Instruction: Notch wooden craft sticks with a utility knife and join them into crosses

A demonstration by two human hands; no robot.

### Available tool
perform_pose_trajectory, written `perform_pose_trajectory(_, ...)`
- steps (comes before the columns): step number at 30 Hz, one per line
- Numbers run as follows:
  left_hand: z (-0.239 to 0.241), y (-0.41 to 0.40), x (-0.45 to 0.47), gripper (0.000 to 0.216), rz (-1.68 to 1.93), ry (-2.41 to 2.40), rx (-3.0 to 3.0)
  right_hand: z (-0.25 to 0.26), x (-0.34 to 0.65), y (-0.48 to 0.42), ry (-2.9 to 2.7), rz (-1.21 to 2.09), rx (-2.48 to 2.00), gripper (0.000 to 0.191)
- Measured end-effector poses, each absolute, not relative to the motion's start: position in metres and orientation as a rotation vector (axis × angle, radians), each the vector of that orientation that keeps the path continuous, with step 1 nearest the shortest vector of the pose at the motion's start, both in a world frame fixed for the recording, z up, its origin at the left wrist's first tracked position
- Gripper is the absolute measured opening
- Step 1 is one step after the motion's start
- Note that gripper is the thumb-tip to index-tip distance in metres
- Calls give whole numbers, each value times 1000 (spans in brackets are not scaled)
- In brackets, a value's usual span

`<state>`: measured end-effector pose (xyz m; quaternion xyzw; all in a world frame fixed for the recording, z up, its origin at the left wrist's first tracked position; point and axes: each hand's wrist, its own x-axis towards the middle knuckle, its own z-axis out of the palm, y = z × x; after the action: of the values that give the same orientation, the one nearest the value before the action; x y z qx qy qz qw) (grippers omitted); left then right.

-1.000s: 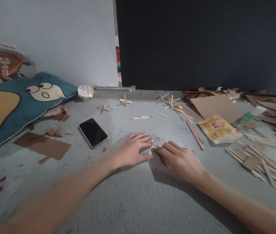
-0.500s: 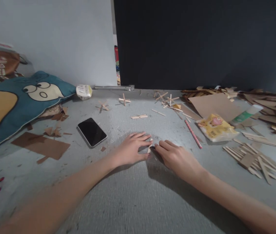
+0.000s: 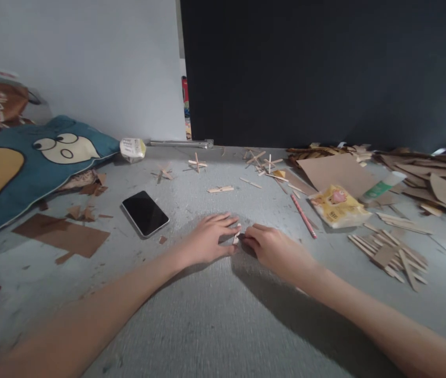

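Observation:
Both my hands rest on the grey surface with a small wooden stick piece [image 3: 236, 236] between them. My left hand [image 3: 207, 239] lies flat with its fingers stretched out, the fingertips pressing on the stick piece. My right hand [image 3: 272, 247] is curled, its fingertips pinched together at the other side of the piece; a thin dark thing shows at its fingertips, too small to name.
A black phone [image 3: 145, 212] lies left of my hands. Brown card [image 3: 63, 237] and a blue cushion [image 3: 30, 163] are further left. A red pencil [image 3: 303, 215], a yellow packet [image 3: 337, 207], a glue bottle [image 3: 382, 186], stick piles [image 3: 390, 252] and cardboard scraps [image 3: 435, 178] lie right.
The hands stay together on the stick piece. The view has drifted slightly, so everything sits a little further left in the picture.

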<state>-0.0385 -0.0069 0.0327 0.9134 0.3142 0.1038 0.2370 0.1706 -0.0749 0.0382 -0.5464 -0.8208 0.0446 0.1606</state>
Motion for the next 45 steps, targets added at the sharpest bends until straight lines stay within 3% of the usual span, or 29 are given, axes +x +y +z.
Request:
perform_pose_trajectory(5, 36, -10, -38, 56, 279, 918, 2463, 40, 173, -68, -2119, 484, -1661, 18)
perform_pose_trajectory(10, 40, -13, -38, 73, 265, 996, 2434, 40, 175, -65, -2016, 696, -1594, 15)
perform_pose_trajectory(22, 42, -6, -40, 72, 212, 929, 2408, 42, 170, -71, -1965, 584, -1588, 11)
perform_pose_trajectory(27, 42, -4, -41, 80, 162, 916, 2379, 42, 170, -72, -1975, 551, -1575, 12)
perform_pose_trajectory(36, 37, -2, -40, 62, 330, 860, 2356, 45, 158, -78, -2171, 502, -1567, 8)
perform_pose_trajectory(45, 35, -1, -39, 63, 382, 860, 2361, 38, 148, -61, -2084, 531, -1597, 14)
